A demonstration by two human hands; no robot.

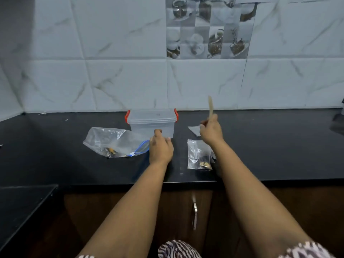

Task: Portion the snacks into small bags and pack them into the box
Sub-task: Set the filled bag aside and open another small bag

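Note:
A clear plastic box (151,121) with red side clips stands lid-on at the back of the black counter (55,155). My left hand (160,148) rests just in front of the box, thumb against its front wall. A large zip bag (113,141) with a blue seal and a few snacks in it lies left of that hand. My right hand (211,130) is raised right of the box and grips a thin pale spoon-like stick (210,107) that points up. A small clear bag (199,155) holding a few snacks lies below my right hand.
An empty small bag (193,129) lies flat behind my right hand. A white tiled wall (130,81) backs the counter. A lower black surface (22,205) juts out at the front left, and a cupboard door with a metal handle (194,207) lies below the counter edge.

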